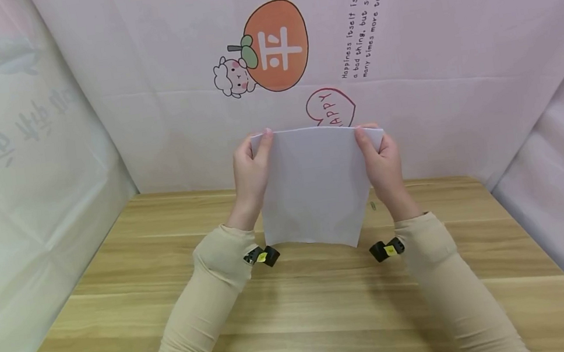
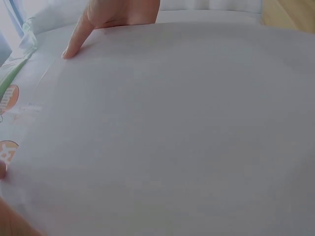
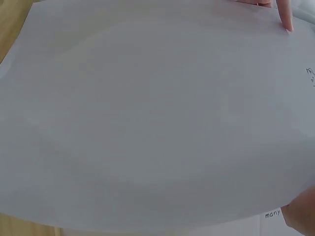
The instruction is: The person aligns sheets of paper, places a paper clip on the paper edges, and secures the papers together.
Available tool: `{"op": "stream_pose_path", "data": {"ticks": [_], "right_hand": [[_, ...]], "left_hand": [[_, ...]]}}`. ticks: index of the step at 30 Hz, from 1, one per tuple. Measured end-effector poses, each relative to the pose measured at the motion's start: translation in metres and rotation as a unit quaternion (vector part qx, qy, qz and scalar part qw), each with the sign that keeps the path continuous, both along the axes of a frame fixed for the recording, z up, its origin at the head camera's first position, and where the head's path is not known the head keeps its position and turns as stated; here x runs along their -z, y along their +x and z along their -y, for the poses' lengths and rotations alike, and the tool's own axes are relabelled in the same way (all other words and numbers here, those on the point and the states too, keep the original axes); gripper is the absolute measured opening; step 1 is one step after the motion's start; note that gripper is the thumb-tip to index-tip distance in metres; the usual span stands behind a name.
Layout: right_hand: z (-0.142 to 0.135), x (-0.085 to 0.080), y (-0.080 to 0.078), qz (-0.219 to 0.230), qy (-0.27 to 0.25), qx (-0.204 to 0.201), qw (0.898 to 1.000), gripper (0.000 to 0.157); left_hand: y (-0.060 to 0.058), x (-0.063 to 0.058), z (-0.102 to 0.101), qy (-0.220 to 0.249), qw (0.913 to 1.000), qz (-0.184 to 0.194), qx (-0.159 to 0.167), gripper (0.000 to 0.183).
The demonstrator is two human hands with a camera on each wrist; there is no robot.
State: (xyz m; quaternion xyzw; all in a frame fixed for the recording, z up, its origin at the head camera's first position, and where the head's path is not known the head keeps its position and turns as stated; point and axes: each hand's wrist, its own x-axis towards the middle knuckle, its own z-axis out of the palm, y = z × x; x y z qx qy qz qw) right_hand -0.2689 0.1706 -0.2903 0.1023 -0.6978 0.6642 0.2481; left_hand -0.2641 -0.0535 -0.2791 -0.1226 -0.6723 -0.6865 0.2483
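A plain white sheet of paper hangs upright between both hands, above the table. My left hand pinches its upper left corner, thumb on the near face and the other fingers behind. At the upper right corner my right hand grips it the same way, fingers mostly hidden behind the sheet. Most of the left wrist view is filled by the paper, with the right hand at its far edge. The paper also covers the right wrist view, its lower edge bowed.
A wooden table lies below. A small green paper clip rests on it beside the right wrist. Behind stands a white printed cloth, and more cloth hangs at both sides. Black wrist cameras sit at the cuffs.
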Motion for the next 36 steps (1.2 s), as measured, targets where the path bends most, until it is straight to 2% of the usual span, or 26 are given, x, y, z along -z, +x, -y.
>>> {"op": "stream_pose_path", "data": {"ticks": [7, 13, 18, 26, 36], "right_hand": [[0.003, -0.002, 0.001, -0.015, -0.002, 0.019, 1.0, 0.016], [0.005, -0.009, 0.005, -0.03, -0.004, 0.016, 0.999, 0.021], [0.007, -0.013, 0.009, -0.032, -0.007, 0.014, 0.999, 0.019], [0.004, -0.004, 0.01, -0.005, -0.006, 0.003, 1.0, 0.017], [-0.004, 0.001, 0.007, -0.015, -0.003, 0.018, 1.0, 0.016]], "left_hand": [[0.003, -0.003, -0.004, 0.014, 0.9998, -0.007, -0.011, 0.033], [0.006, -0.007, -0.006, 0.031, 0.9993, -0.009, -0.02, 0.03], [0.008, -0.01, -0.007, 0.038, 0.9989, -0.008, -0.028, 0.029], [0.005, 0.001, -0.004, 0.027, 0.9995, 0.008, -0.015, 0.034], [0.002, 0.007, 0.001, 0.039, 0.9992, 0.001, -0.005, 0.026]]}}
